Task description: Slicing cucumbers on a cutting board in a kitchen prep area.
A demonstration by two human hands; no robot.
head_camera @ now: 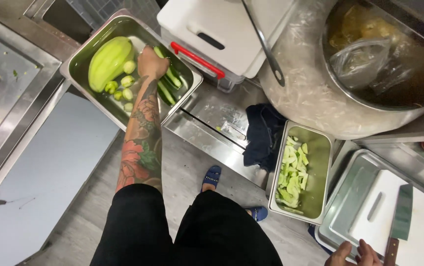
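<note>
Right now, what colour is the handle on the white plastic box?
Red. The handle runs along the edge of the white plastic box, seen best in the head view.

- Left hand (152, 63) reaches into steel pan (81, 51), fingers closed on dark green cucumber strips (168, 81).
- Same pan: large pale green gourd (108, 61), small cut pieces (122, 87) beside it.
- Right hand (355, 253) at lower edge, resting at white cutting board (419, 231); cleaver (400, 216) lies on board.
- Second steel pan (320, 162) holds pale green slices (292, 172).
- Dark cloth (263, 135) just beside it.
</note>
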